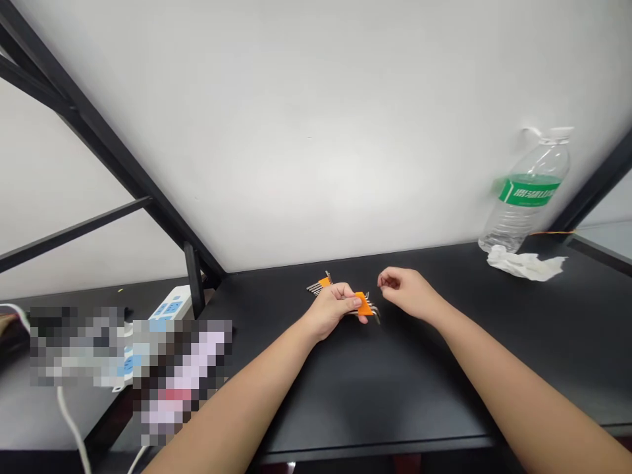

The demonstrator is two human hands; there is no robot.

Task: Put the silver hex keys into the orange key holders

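Note:
My left hand (330, 309) is closed around an orange holder (364, 303) of metal hex keys. The bent ends of the keys stick out to the right of the fingers, above the black tabletop. Just right of it is my right hand (402, 289), apart from the holder, with its fingers curled together. Whether anything small sits between those fingertips, I cannot tell. A second set of hex keys in an orange holder (324, 282) lies on the table behind my left hand, which partly covers it.
The black table (375, 408) meets a white wall at the back. At the far right stand a clear plastic bottle (530, 191) with a green label and a crumpled white tissue (526, 264). Left are a white power strip (170, 306), cables, blurred objects and a black metal frame (123, 164).

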